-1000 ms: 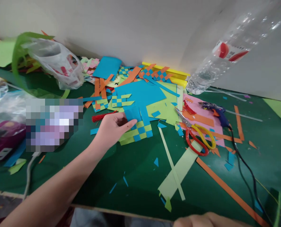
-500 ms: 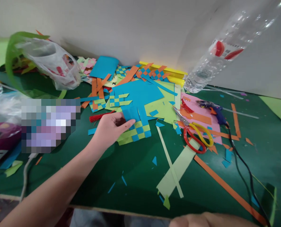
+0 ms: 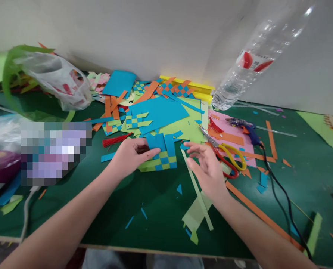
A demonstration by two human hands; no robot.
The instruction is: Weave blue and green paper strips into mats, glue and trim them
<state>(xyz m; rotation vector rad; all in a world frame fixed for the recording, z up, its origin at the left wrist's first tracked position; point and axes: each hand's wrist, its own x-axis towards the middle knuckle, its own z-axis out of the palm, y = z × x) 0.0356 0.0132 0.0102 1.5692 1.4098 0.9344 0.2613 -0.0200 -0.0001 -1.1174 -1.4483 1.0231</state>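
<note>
My left hand (image 3: 131, 156) pinches the left edge of a woven blue and light-green paper mat (image 3: 161, 157) that lies on the green table (image 3: 161, 209), its blue strips pointing away from me. My right hand (image 3: 207, 166) hovers just right of the mat with its fingers spread, holding nothing. Under that hand lies a thin light-green paper strip (image 3: 198, 194), and red-and-yellow scissors (image 3: 228, 157) sit just beyond it.
Loose blue, orange and green paper sheets (image 3: 158, 112) pile up behind the mat. A clear plastic bottle (image 3: 250, 63) leans against the wall. A blue glue gun (image 3: 246, 129) with a black cord (image 3: 281, 194) lies right; a plastic bag (image 3: 54, 80) sits left.
My right hand has come up from the bottom edge to beside the woven mat, fingers spread. The left hand has kept its grip on the mat.
</note>
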